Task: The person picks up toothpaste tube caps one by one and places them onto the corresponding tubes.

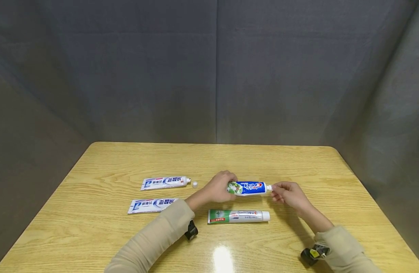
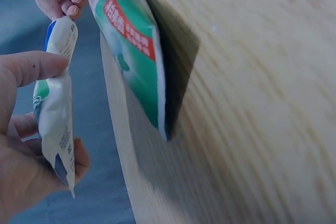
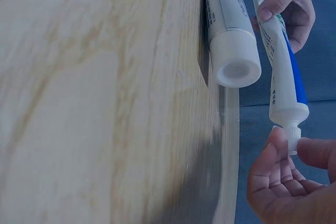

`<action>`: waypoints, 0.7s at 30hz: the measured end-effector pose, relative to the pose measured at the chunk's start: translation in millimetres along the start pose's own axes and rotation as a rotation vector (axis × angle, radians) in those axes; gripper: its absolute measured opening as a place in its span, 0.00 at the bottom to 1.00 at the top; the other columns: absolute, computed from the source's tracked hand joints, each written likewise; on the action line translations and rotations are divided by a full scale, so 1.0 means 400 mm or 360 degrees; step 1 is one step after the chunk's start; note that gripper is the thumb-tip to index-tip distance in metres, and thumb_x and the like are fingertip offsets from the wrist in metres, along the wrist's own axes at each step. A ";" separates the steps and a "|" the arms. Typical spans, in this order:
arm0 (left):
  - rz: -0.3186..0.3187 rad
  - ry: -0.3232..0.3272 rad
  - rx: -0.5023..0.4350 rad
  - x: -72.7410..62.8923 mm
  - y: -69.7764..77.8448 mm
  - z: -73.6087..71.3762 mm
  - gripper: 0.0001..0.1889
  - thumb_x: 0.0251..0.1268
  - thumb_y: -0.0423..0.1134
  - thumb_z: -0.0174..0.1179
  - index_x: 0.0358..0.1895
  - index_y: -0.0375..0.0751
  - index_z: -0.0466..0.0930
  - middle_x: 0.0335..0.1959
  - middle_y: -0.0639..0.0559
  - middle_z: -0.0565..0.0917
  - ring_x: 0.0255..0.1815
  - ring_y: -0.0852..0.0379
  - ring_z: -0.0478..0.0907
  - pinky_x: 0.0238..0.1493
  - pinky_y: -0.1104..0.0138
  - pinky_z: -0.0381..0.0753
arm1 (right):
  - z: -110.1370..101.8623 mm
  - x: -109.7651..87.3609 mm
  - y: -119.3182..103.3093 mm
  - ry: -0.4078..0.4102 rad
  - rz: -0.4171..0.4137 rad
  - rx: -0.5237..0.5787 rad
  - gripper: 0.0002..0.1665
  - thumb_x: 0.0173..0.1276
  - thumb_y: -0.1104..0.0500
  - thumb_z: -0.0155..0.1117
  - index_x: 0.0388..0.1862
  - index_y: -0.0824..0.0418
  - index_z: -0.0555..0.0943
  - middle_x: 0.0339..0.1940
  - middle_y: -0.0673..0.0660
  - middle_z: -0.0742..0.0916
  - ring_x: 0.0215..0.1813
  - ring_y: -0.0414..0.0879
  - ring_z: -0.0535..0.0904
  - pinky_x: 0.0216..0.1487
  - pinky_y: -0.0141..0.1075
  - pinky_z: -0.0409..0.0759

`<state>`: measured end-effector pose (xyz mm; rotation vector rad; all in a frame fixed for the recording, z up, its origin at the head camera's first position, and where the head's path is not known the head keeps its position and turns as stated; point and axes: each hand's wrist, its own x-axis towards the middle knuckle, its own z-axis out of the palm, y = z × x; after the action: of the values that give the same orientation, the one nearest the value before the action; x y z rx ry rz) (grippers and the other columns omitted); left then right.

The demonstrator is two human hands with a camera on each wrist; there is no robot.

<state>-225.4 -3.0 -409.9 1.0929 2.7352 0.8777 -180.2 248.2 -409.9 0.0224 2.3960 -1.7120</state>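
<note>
A blue, white and green toothpaste tube (image 1: 252, 188) is held lengthwise above the table. My left hand (image 1: 220, 186) grips its flat tail end, thumb on one face and fingers on the other in the left wrist view. At the other end, my right hand (image 1: 290, 195) pinches the small white cap (image 3: 293, 139) between thumb and fingers. The cap sits at the tube's neck; whether it is still threaded on cannot be told. Just nearer to me lies a green and silver toothpaste tube (image 1: 238, 216) with its white cap on, touched by neither hand.
Left on the table lie two white and blue toothpaste tubes, the farther one (image 1: 165, 182) uncapped with a loose white cap (image 1: 194, 184) beside its nozzle. My left forearm partly covers the nearer one (image 1: 150, 205). Grey curtains (image 1: 216, 76) surround the wooden table (image 1: 209, 159).
</note>
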 end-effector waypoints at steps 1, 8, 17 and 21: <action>0.0002 0.0003 -0.0004 0.000 -0.001 0.000 0.22 0.40 0.37 0.68 0.44 0.35 0.77 0.36 0.50 0.77 0.38 0.57 0.71 0.39 0.70 0.71 | 0.001 0.000 0.000 0.0006 -0.0001 -0.0002 0.18 0.71 0.64 0.47 0.47 0.82 0.69 0.30 0.60 0.82 0.29 0.42 0.79 0.33 0.35 0.79; 0.0018 0.0020 -0.0011 -0.002 -0.003 -0.004 0.22 0.40 0.37 0.69 0.44 0.36 0.78 0.37 0.50 0.78 0.38 0.57 0.71 0.41 0.69 0.71 | 0.005 0.000 -0.002 0.0022 -0.0015 -0.0023 0.17 0.70 0.65 0.48 0.46 0.81 0.71 0.29 0.60 0.82 0.28 0.42 0.78 0.32 0.35 0.79; -0.0002 0.0031 -0.0064 -0.008 0.000 -0.008 0.23 0.42 0.36 0.70 0.46 0.35 0.78 0.39 0.48 0.78 0.40 0.55 0.73 0.45 0.65 0.71 | 0.000 0.003 -0.010 0.0019 -0.0064 -0.0069 0.16 0.71 0.64 0.47 0.41 0.79 0.73 0.24 0.58 0.80 0.25 0.41 0.76 0.30 0.36 0.78; -0.0004 0.0043 -0.0072 -0.009 0.000 -0.008 0.23 0.41 0.36 0.70 0.46 0.36 0.78 0.39 0.49 0.78 0.40 0.56 0.73 0.45 0.65 0.71 | 0.002 0.005 -0.007 0.0016 -0.0043 -0.0101 0.18 0.72 0.61 0.46 0.35 0.78 0.74 0.21 0.56 0.79 0.23 0.41 0.74 0.29 0.37 0.77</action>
<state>-223.6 -6.9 -407.9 1.0773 2.7231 0.9558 -182.5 246.3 -408.1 -0.0108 2.4675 -1.6502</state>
